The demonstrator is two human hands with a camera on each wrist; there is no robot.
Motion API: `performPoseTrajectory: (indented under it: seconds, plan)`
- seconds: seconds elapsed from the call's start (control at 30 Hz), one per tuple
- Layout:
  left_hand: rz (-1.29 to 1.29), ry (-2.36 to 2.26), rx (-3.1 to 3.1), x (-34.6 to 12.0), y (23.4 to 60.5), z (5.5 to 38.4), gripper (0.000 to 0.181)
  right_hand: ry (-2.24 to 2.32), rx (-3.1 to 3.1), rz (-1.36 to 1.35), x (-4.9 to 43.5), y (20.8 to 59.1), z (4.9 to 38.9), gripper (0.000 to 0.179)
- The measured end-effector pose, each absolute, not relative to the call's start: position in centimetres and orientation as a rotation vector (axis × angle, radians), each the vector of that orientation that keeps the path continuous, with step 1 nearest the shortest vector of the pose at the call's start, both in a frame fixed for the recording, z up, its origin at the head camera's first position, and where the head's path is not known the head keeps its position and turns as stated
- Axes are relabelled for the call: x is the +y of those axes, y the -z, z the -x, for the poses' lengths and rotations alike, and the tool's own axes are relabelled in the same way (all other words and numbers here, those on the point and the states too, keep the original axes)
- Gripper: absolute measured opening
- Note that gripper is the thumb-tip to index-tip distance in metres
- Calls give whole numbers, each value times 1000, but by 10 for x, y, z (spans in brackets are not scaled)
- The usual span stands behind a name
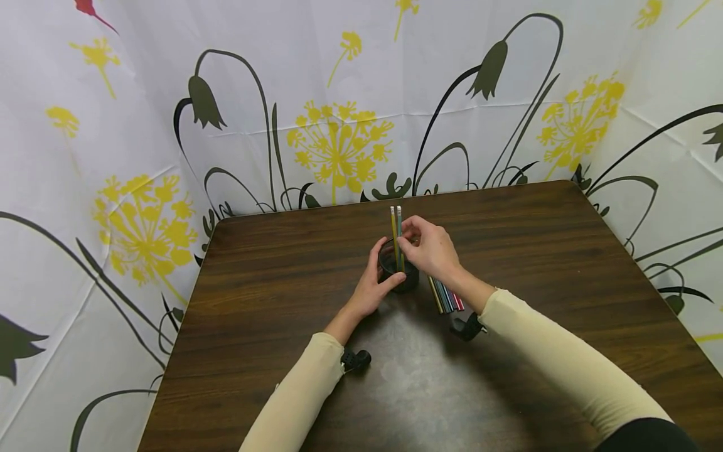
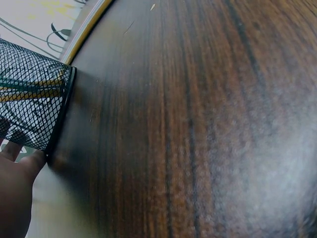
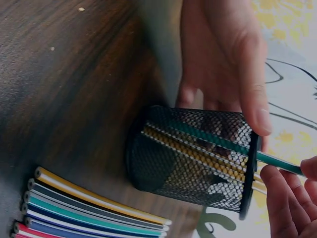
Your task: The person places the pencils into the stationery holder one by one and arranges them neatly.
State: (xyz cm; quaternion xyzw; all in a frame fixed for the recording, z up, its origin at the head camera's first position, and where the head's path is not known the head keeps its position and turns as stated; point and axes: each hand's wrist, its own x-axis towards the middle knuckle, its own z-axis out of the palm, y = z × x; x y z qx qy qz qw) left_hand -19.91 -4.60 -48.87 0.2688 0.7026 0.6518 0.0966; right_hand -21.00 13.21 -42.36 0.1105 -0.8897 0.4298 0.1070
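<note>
A black mesh pencil cup (image 1: 409, 280) stands upright on the table. My left hand (image 1: 369, 289) grips its side, the thumb near the rim in the right wrist view. Between the fingertips of my right hand (image 1: 433, 250) is a green pencil (image 3: 280, 163), its lower part inside the cup. Yellow pencils (image 1: 393, 227) lean in the cup beside it; through the mesh (image 2: 29, 116) their shafts show in the left wrist view. To the right of the cup, partly under my right forearm, lies a row of several striped pencils (image 3: 99, 202) in yellow, grey, green, blue and red.
The dark wood table (image 1: 294, 263) reaches back to a white curtain (image 1: 350, 75) with printed flowers. Black wrist cameras, one on the left wrist (image 1: 357, 360) and one on the right wrist (image 1: 466, 327), hang below the sleeves. Small pale specks dot the tabletop.
</note>
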Motion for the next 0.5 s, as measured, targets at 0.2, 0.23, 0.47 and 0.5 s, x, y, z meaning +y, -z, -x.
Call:
performPoseTrajectory:
  seconds: [0.2, 0.23, 0.47, 0.5]
  plan:
    - [-763, -1915, 2107, -46, 488, 198, 78, -1243, -2640, -319, 130, 431, 209, 17]
    - [-753, -1911, 2112, -46, 487, 198, 78, -1237, -2649, -320, 130, 432, 209, 16]
    - [-743, -1898, 2124, -46, 491, 200, 79, -1208, -2700, -335, 128, 437, 209, 18]
    - [-745, -1904, 2125, -46, 494, 201, 79, -1205, -2695, -338, 128, 437, 209, 18]
